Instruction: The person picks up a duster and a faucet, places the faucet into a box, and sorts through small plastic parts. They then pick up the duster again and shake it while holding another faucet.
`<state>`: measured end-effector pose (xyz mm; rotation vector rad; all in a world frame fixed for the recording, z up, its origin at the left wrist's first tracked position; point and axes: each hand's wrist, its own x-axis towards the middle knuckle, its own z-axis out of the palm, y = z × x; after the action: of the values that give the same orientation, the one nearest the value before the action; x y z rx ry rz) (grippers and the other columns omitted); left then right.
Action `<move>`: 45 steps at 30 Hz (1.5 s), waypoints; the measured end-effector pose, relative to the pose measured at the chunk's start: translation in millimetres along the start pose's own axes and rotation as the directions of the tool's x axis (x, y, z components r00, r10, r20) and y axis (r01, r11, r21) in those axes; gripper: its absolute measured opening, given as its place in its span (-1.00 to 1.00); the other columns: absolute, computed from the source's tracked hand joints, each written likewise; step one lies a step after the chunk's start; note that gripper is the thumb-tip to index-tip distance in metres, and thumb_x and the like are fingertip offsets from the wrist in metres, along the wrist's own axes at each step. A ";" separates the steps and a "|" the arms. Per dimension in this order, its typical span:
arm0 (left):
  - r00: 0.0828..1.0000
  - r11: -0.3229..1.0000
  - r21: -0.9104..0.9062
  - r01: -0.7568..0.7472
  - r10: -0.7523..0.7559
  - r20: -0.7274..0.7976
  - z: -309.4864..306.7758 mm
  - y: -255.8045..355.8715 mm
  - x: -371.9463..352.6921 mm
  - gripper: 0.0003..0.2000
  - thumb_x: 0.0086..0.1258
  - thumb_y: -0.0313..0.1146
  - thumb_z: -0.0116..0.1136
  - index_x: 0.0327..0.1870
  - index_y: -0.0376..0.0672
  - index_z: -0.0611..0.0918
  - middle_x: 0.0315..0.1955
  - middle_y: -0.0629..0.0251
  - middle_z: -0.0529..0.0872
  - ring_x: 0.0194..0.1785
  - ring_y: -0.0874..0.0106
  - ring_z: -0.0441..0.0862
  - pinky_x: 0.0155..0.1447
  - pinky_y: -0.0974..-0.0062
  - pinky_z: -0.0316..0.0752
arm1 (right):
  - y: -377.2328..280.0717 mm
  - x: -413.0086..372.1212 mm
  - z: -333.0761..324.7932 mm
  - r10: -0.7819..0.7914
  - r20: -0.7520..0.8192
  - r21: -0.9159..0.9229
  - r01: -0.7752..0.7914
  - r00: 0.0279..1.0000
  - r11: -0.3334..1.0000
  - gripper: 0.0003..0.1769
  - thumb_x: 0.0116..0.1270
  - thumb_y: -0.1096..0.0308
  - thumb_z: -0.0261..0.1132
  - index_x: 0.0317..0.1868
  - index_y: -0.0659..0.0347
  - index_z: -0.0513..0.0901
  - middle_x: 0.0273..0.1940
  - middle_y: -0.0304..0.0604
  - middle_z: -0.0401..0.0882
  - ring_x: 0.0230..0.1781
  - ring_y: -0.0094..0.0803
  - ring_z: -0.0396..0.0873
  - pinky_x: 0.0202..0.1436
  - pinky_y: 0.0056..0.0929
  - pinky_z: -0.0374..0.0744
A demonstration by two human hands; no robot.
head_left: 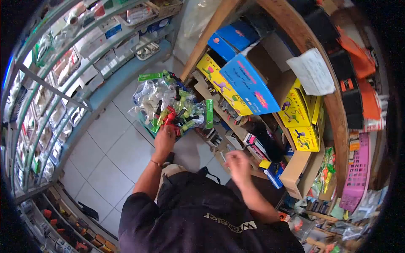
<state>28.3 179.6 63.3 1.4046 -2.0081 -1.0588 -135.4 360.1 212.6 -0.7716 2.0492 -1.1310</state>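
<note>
Red piece, pinched in your left hand, points away from you over clear packets; right hand farther off, blurred, can't tell if open.

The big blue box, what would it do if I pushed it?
The blue box might slide or tip, since it seems perched on yellow boxes. Its cardboard walls look thin, so they'd probably bend if squeezed.
</note>
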 end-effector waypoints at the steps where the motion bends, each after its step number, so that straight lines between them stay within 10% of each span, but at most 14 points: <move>1: 0.995 0.987 0.124 0.098 -0.098 -0.005 -1.0 -2.2 10.0 -0.83 0.13 -0.34 0.09 -0.29 -0.18 0.54 -0.33 0.07 0.57 -0.27 0.09 0.54 -0.23 0.23 0.45 | 4.1 -2.2 20.1 0.016 0.092 0.012 -0.018 0.996 1.000 -0.88 0.24 0.38 0.17 -0.26 0.24 0.51 -0.46 -0.30 0.50 -0.46 -0.60 0.47 -0.41 -0.62 0.45; 4: 0.972 0.970 0.238 0.049 0.009 -0.236 17.7 -23.7 38.4 -0.79 0.09 -0.29 0.12 -0.27 -0.16 0.54 -0.27 0.14 0.54 -0.19 0.15 0.52 -0.24 0.22 0.45 | 16.0 -3.3 56.5 0.050 0.255 -0.073 -0.033 0.966 0.997 -0.83 0.24 0.32 0.18 -0.27 0.26 0.52 -0.46 -0.28 0.50 -0.48 -0.58 0.46 -0.41 -0.59 0.44; 23: 0.996 0.846 0.526 0.086 -0.077 -0.039 29.6 -8.6 52.7 -0.83 0.12 -0.38 0.02 -0.28 -0.14 0.58 -0.24 0.26 0.53 -0.20 0.30 0.53 -0.19 0.31 0.40 | 39.0 -17.8 30.7 0.265 0.221 -0.137 -0.240 0.939 0.961 -0.83 0.27 0.34 0.15 -0.26 0.29 0.49 -0.48 -0.28 0.51 -0.47 -0.60 0.50 -0.40 -0.62 0.44; 27: 0.968 0.968 0.172 -0.184 0.208 -0.139 14.1 23.5 31.7 -0.77 0.03 -0.34 0.18 -0.27 -0.16 0.57 -0.35 0.15 0.53 -0.26 0.19 0.53 -0.25 0.34 0.44 | 46.2 -29.0 16.1 0.115 0.119 -0.028 -0.112 0.986 0.993 -0.86 0.24 0.37 0.17 -0.27 0.27 0.52 -0.53 -0.25 0.50 -0.55 -0.56 0.48 -0.43 -0.58 0.45; 31: 0.920 0.924 -0.244 -0.295 0.343 0.187 -1.6 89.0 -2.9 -0.72 -0.01 -0.49 0.24 -0.23 -0.23 0.53 -0.42 0.25 0.52 -0.39 0.36 0.50 -0.31 0.51 0.41 | -20.4 -46.2 -37.3 -0.193 -0.093 -0.193 0.172 0.977 0.966 -0.88 0.21 0.40 0.19 -0.29 0.27 0.53 -0.51 -0.22 0.52 -0.55 -0.53 0.48 -0.44 -0.58 0.45; 33: 0.885 0.804 -0.593 0.038 0.249 0.394 25.2 89.5 -26.1 -0.74 0.05 -0.53 0.20 -0.20 -0.25 0.51 -0.43 0.37 0.53 -0.40 0.57 0.46 -0.31 0.64 0.37 | -45.3 -60.7 -88.7 -0.696 -0.158 -0.561 0.516 0.701 0.647 -0.92 0.23 0.47 0.13 -0.38 0.30 0.52 -0.46 -0.23 0.53 -0.48 -0.57 0.48 -0.43 -0.58 0.45; 37: 0.738 0.658 -0.700 0.276 0.322 0.594 23.5 156.8 -71.0 -0.66 0.10 -0.56 0.20 -0.09 -0.26 0.40 -0.37 0.38 0.54 -0.35 0.55 0.52 -0.23 0.58 0.47 | -32.1 -88.3 -205.4 -0.654 -0.675 -0.511 0.424 0.341 0.748 -0.91 0.11 0.52 0.16 -0.33 0.30 0.52 -0.49 -0.18 0.54 -0.54 -0.50 0.47 -0.45 -0.52 0.45; 41: 0.654 0.524 -0.738 0.424 0.386 0.650 40.1 196.2 -114.6 -0.62 0.08 -0.62 0.19 -0.10 -0.22 0.32 -0.31 0.16 0.58 -0.34 0.36 0.61 -0.25 0.45 0.54 | -4.2 -77.9 -308.6 -0.386 -0.590 -0.515 0.038 0.710 0.857 -0.86 0.13 0.42 0.18 -0.26 0.19 0.52 -0.47 -0.11 0.56 -0.51 -0.27 0.52 -0.41 -0.44 0.48; 43: 0.531 0.658 -0.641 0.396 0.405 0.744 56.9 193.0 -126.0 -0.61 0.11 -0.57 0.19 -0.07 -0.21 0.31 -0.31 0.14 0.60 -0.37 0.38 0.61 -0.30 0.49 0.52 | 11.8 -78.2 -333.7 -0.100 -0.393 -0.817 -0.297 0.914 0.494 -0.66 0.13 0.22 0.18 -0.08 0.12 0.47 -0.18 -0.01 0.54 -0.19 -0.09 0.53 -0.16 -0.18 0.50; 45: 0.567 0.560 -0.682 0.470 0.401 0.720 61.7 203.9 -141.8 -0.57 0.13 -0.54 0.17 0.00 -0.20 0.28 -0.31 0.13 0.60 -0.40 0.38 0.60 -0.34 0.54 0.48 | 25.3 -77.6 -336.4 -0.082 -0.309 -0.874 -0.249 0.947 0.418 -0.61 0.12 0.22 0.18 -0.03 0.14 0.46 -0.08 0.02 0.49 -0.08 -0.13 0.49 -0.05 -0.20 0.48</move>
<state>-81.0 367.8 197.9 0.3391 -1.4036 -2.6391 -354.1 592.2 347.1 -0.9833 2.9452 0.1063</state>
